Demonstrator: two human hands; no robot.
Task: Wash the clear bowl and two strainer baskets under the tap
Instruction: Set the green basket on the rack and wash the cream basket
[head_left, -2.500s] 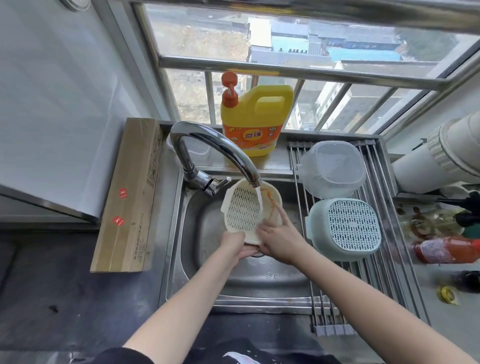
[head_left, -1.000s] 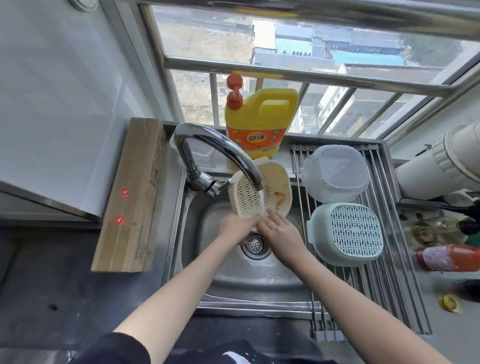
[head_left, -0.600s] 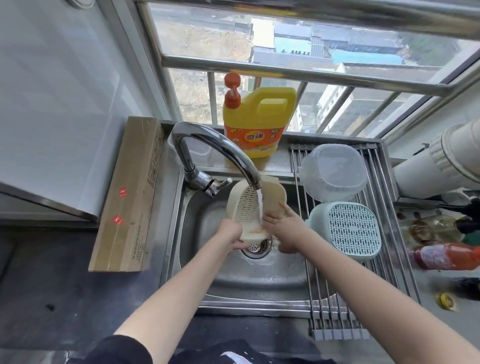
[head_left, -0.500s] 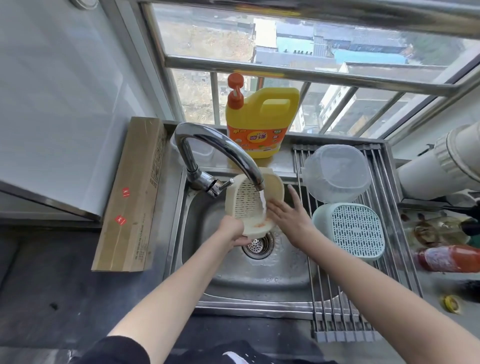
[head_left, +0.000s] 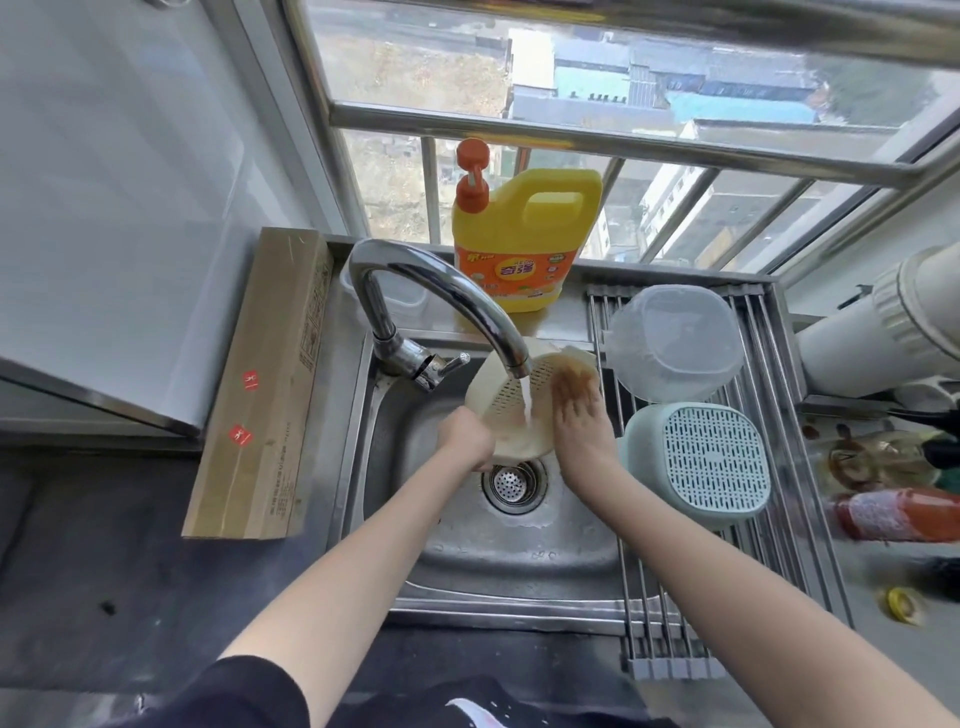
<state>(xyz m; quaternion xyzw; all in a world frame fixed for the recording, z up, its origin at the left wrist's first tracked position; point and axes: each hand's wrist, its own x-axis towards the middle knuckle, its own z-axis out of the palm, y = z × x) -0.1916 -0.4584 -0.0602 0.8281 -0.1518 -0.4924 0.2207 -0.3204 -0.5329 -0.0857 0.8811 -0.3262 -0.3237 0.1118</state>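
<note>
The cream strainer basket (head_left: 511, 410) is held tipped on edge over the sink (head_left: 467, 551), directly under the spout of the chrome tap (head_left: 441, 296), its open mouth turned toward the person and somewhat to the right and its perforated bottom facing back toward the window; its longer side runs from lower left to upper right, and an orange-brown smear shows on the inner wall at the upper right. A thin stream of water falls into it. The left hand (head_left: 465, 434) takes a closed grip on the basket's lower left rim, fingers curled round the edge, while the right hand (head_left: 579, 421) lies flat with straight fingers against the inside wall on the right. Just right of the sink, a slatted drying rack (head_left: 769, 551) carries the clear bowl (head_left: 675, 340), upside down at the back, and the pale green strainer basket (head_left: 709, 457), also inverted with its slotted base up, nearer the person. On the ledge behind the tap stands a yellow detergent jug (head_left: 524, 234) with an orange pump and an orange label bearing Chinese characters too small to read. A long cardboard box (head_left: 265, 384) with small red stickers lies on the counter (head_left: 93, 571) to the left.
</note>
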